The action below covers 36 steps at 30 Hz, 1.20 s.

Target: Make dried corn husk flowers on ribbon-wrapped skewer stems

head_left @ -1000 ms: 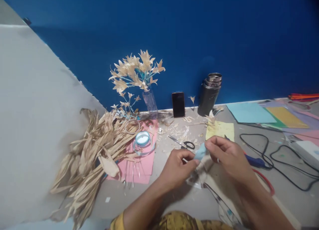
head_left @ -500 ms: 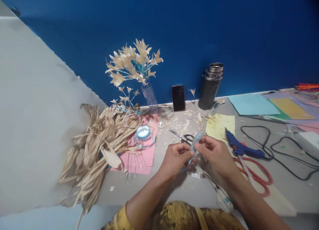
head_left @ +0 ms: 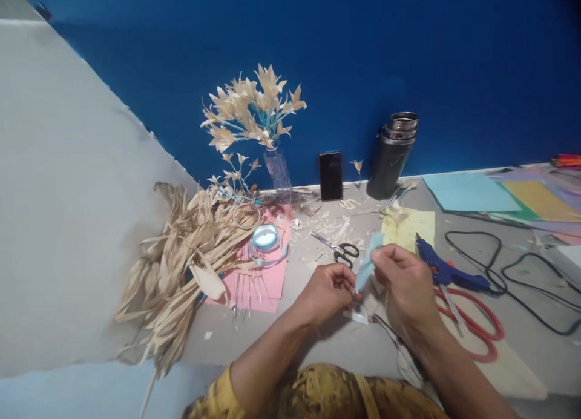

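A short length of light-blue ribbon [head_left: 369,260] stretches between my hands above the table. My left hand [head_left: 333,292] is closed in a pinch at its lower end; whether something thin is also between these fingers I cannot tell. Thumb and fingertips of my right hand [head_left: 403,277] grip the ribbon's upper right edge. Just beyond my left hand lie small scissors [head_left: 344,250] with black handles, blades pointing left. A roll of the same pale blue ribbon [head_left: 265,237] rests on pink paper [head_left: 272,289], near several thin wires [head_left: 247,295].
Dried husks [head_left: 172,280] are heaped on the left. Husk flowers [head_left: 254,107] stand in a clear vase [head_left: 278,174] beside a phone [head_left: 331,177] and a flask [head_left: 393,155]. On the right lie a blue glue gun [head_left: 449,270], its black cord and large red-handled scissors [head_left: 481,322].
My right hand has moved a little right, away from my left, and the ribbon now shows more fully between them. The view has shifted slightly, and the small scissors are uncovered.
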Available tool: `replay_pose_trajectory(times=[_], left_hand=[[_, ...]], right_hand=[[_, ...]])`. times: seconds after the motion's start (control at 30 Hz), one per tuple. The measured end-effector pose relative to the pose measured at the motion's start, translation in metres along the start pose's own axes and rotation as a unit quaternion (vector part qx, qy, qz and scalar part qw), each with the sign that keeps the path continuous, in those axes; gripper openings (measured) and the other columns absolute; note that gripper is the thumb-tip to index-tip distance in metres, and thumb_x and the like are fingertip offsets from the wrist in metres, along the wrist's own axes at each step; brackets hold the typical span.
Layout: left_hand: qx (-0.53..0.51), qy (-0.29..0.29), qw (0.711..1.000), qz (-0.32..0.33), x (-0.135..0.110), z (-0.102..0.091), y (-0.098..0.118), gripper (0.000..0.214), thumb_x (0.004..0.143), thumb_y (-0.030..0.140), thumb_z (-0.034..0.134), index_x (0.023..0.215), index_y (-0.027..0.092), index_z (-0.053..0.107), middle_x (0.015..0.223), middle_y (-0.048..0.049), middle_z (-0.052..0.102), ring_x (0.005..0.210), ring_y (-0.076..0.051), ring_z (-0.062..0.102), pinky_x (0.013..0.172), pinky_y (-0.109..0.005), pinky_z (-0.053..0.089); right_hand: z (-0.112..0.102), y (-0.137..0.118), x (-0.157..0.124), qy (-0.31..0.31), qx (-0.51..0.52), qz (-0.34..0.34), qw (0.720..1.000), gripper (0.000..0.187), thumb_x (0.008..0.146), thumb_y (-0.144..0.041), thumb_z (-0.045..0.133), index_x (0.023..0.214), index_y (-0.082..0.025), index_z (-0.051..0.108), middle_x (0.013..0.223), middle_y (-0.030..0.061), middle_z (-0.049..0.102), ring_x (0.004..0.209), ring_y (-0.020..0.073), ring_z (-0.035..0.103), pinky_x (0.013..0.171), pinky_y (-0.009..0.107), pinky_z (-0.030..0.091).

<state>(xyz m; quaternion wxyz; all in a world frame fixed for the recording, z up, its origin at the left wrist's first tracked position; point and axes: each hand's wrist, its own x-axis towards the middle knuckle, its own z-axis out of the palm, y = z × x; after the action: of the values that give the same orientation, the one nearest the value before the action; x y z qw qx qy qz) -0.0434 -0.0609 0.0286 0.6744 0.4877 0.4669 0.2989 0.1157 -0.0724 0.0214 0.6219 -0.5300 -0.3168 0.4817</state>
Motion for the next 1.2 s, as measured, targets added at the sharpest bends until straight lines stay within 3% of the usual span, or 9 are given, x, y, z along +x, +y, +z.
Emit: replay_pose_trajectory(times=[0.1,0.17,0.23,0.4,0.53,0.67,0.87,1.03,1.2], left_hand=[[0.083,0.064,0.993,0.06,-0.011,-0.02,0.006,0.043,0.066,0.01,0.065,0.108,0.02,0.072,0.098,-0.0088,0.075,0.081,-0.019,0.068,0.067,-0.027,0.05],[0.098,0.145,0.982,0.071,-0.018,-0.032,0.013,0.034,0.082,0.024,0.061,0.115,0.019,0.068,0.075,-0.0042,0.071,0.072,-0.019,0.068,0.067,-0.03,0.051],[0.105,0.188,0.973,0.084,-0.021,-0.037,0.019,0.028,0.091,0.038,0.055,0.101,0.018,0.071,0.053,0.0013,0.059,0.062,-0.019,0.065,0.065,-0.03,0.05],[-0.014,0.11,0.99,0.091,-0.011,-0.011,0.025,0.03,0.082,0.046,0.069,0.087,0.017,0.075,0.079,-0.0063,0.071,0.073,-0.016,0.063,0.069,-0.027,0.049],[-0.097,0.086,0.988,0.082,0.003,0.009,0.023,0.023,0.068,0.035,0.082,0.074,0.015,0.072,0.068,-0.0015,0.063,0.061,-0.011,0.052,0.062,-0.023,0.041],[-0.097,0.105,0.987,0.069,0.012,0.011,0.02,0.023,0.067,0.032,0.081,0.064,0.015,0.065,0.056,0.0031,0.053,0.053,-0.007,0.041,0.054,-0.021,0.032],[-0.074,0.117,0.989,0.057,0.018,0.01,0.011,0.026,0.07,0.037,0.08,0.068,0.016,0.065,0.062,-0.0001,0.062,0.053,-0.009,0.048,0.054,-0.023,0.034],[-0.08,0.118,0.987,0.074,0.022,0.01,0.004,0.021,0.069,0.032,0.079,0.07,0.015,0.066,0.06,0.001,0.059,0.053,-0.009,0.046,0.054,-0.023,0.034],[-0.102,0.093,0.99,0.031,0.018,0.016,0.005,0.029,0.069,0.038,0.079,0.071,0.017,0.06,0.058,0.0014,0.059,0.049,-0.01,0.051,0.052,-0.024,0.042]], right_hand=[[-0.01,-0.005,0.006,-0.002,0.053,0.016,0.998,0.035,0.074,-0.041,0.085,0.066,-0.02,0.058,0.05,-0.0088,0.039,0.046,0.0068,0.03,0.042,0.02,0.023],[-0.013,-0.008,0.008,-0.034,0.069,0.048,0.996,0.037,0.07,-0.041,0.088,0.064,-0.02,0.058,0.051,-0.0082,0.04,0.046,0.0068,0.03,0.043,0.02,0.023],[-0.012,-0.006,0.009,-0.059,0.075,0.078,0.992,0.041,0.067,-0.043,0.089,0.062,-0.019,0.057,0.052,-0.0077,0.041,0.046,0.0066,0.03,0.042,0.02,0.022],[0.0,0.007,0.001,-0.104,0.017,0.073,0.992,0.042,0.074,-0.049,0.083,0.064,-0.02,0.055,0.049,-0.0086,0.04,0.045,0.0073,0.028,0.043,0.022,0.019],[0.002,0.009,-0.006,-0.16,-0.078,0.052,0.983,0.042,0.079,-0.052,0.077,0.065,-0.02,0.055,0.054,-0.007,0.043,0.049,0.0095,0.034,0.047,0.023,0.025],[-0.009,0.002,-0.006,-0.159,-0.091,0.038,0.982,0.037,0.079,-0.053,0.077,0.079,-0.018,0.066,0.064,-0.0031,0.054,0.057,0.0129,0.045,0.054,0.025,0.036],[-0.023,-0.014,-0.002,-0.134,0.0,0.048,0.99,0.035,0.084,-0.051,0.073,0.096,-0.018,0.072,0.071,0.0007,0.063,0.059,0.0139,0.053,0.054,0.026,0.043],[-0.014,-0.024,-0.005,-0.142,-0.087,0.02,0.986,0.047,0.084,-0.052,0.073,0.115,-0.018,0.067,0.07,0.002,0.069,0.056,0.0158,0.059,0.056,0.029,0.049],[-0.009,-0.02,-0.004,-0.135,-0.122,-0.012,0.983,0.045,0.085,-0.059,0.067,0.103,-0.018,0.071,0.071,0.0043,0.07,0.058,0.018,0.062,0.058,0.031,0.052]])
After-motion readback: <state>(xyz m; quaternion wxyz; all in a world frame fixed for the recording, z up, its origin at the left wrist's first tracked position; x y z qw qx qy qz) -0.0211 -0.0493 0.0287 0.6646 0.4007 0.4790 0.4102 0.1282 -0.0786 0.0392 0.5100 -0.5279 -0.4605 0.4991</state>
